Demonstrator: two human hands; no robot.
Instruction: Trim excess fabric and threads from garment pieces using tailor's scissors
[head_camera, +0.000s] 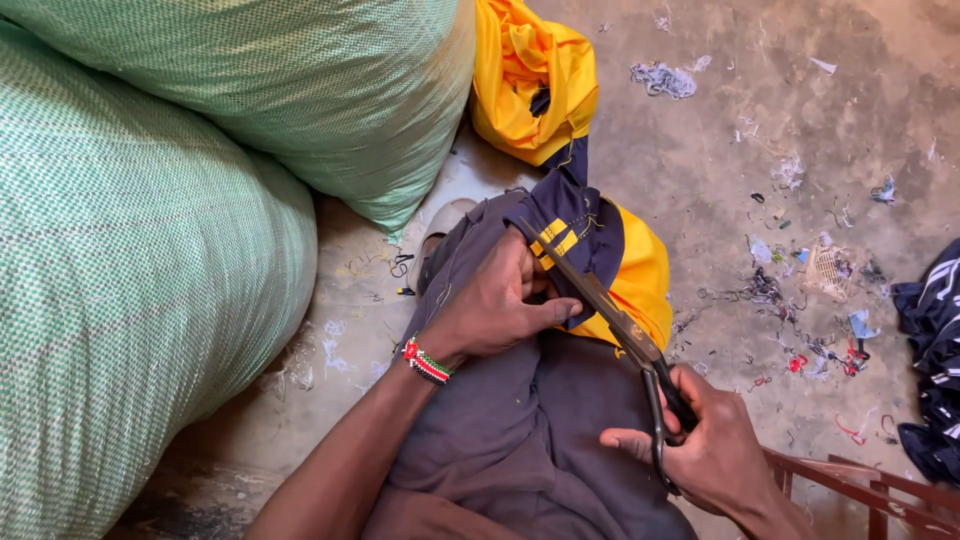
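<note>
The left hand (495, 305) pinches a fold of the garment (600, 250), a yellow and navy piece, with fingers curled over the navy part and the thumb pressed along its edge, pinning it against the thigh. The right hand (705, 440) grips the scissors (610, 320), thumb and fingers through the dark loops, the long blades reaching up and left into the cloth just beside the left thumb. Whether the blades are parted or closed at the tip is hard to tell.

The garment lies across the lap, over the grey trousers (500, 420), and trails up to a yellow bunch on the floor (700, 150) beside the sacks. It looks light, thin and limp, likely slippery, so it probably needs to be held taut close to the cut; the seamed navy band seems the firmest place to hold.

A beaded bracelet (427, 362) sits on the left wrist. Two big green woven sacks (150, 250) crowd the left side. Threads and scraps (800, 300) litter the concrete to the right, a dark striped cloth (935, 350) lies at the edge, and a red frame (860, 485) stands close behind the right hand.
</note>
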